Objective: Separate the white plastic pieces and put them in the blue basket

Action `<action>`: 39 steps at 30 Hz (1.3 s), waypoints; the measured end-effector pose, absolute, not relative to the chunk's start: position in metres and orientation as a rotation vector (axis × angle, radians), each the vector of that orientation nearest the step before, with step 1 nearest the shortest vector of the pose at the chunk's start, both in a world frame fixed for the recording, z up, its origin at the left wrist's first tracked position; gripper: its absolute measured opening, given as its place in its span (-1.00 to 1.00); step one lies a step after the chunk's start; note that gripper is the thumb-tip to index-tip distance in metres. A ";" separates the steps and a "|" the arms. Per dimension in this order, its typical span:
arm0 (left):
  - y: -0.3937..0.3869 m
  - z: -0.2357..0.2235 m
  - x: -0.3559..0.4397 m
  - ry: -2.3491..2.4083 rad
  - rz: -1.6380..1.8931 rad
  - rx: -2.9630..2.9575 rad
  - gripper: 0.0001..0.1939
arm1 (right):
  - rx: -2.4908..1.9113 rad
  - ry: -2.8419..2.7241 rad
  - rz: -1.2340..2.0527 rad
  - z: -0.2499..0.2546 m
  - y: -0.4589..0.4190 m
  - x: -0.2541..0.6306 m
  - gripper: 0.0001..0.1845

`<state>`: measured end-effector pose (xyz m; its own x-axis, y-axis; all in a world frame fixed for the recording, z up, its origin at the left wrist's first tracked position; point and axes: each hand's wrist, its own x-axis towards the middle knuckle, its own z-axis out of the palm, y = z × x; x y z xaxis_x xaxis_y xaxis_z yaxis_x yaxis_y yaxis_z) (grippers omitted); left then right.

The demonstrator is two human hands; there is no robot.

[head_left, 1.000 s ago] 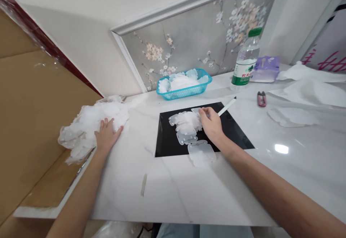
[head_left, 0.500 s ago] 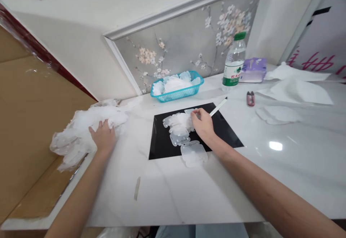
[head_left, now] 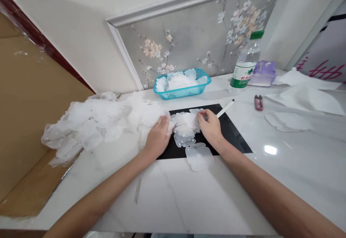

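My left hand (head_left: 159,136) is at the left edge of a black mat (head_left: 235,139). Its fingers are stretched out, blurred at the tips, beside a heap of translucent white plastic pieces (head_left: 185,124) on the mat. Curled at the heap's right side, my right hand (head_left: 210,125) has thumb and forefinger pinched on a piece's edge. A white stick with a dark tip (head_left: 225,108) juts out behind that hand; whether the hand touches it is hidden. One squarish translucent sheet (head_left: 199,157) overlaps the mat's front edge. More filmy white pieces (head_left: 89,120) spread leftward from my left hand.
A blue basket (head_left: 182,93) of similar pieces stands by the wall. To the right are a water bottle (head_left: 244,65), a purple tissue pack (head_left: 262,74), pink snips (head_left: 258,102) and white sheets (head_left: 305,93). A cardboard box (head_left: 35,97) borders the table's left side.
My left hand has moved right from the white pile to the mat, and white pieces now stretch across the table between them. My right hand stays at the heap; the view has shifted slightly.
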<state>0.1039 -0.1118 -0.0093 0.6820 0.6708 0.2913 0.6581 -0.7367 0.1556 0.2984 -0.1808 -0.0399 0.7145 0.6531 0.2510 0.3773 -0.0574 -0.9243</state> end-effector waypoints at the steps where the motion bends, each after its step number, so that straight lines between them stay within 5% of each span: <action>1: -0.115 -0.011 0.105 0.985 0.456 2.917 -0.51 | -1.676 -0.838 0.280 -0.040 -0.181 0.298 -0.80; 7: -0.116 -0.006 0.096 0.814 0.416 2.952 -0.57 | -1.668 -0.834 0.298 -0.039 -0.181 0.299 -0.78; 16: -0.139 0.050 0.095 1.071 0.831 2.320 -0.58 | -1.688 -0.849 0.284 -0.040 -0.180 0.299 -0.78; 22: -0.180 0.029 0.116 0.777 0.215 2.551 -0.39 | -1.593 -0.735 0.393 -0.030 -0.182 0.298 -0.71; 26: -0.200 0.008 0.121 0.683 0.106 2.682 -0.25 | -1.514 -0.636 0.448 -0.023 -0.184 0.299 -0.65; 33: -0.136 0.028 0.122 0.939 0.592 2.522 -0.51 | -1.527 -0.652 0.432 -0.024 -0.183 0.298 -0.63; 35: -0.108 0.029 0.124 1.039 0.505 2.578 -0.40 | -1.524 -0.660 0.429 -0.024 -0.183 0.298 -0.62; 39: -0.078 0.028 0.124 1.053 0.427 2.532 -0.66 | -1.515 -0.647 0.439 -0.021 -0.183 0.299 -0.63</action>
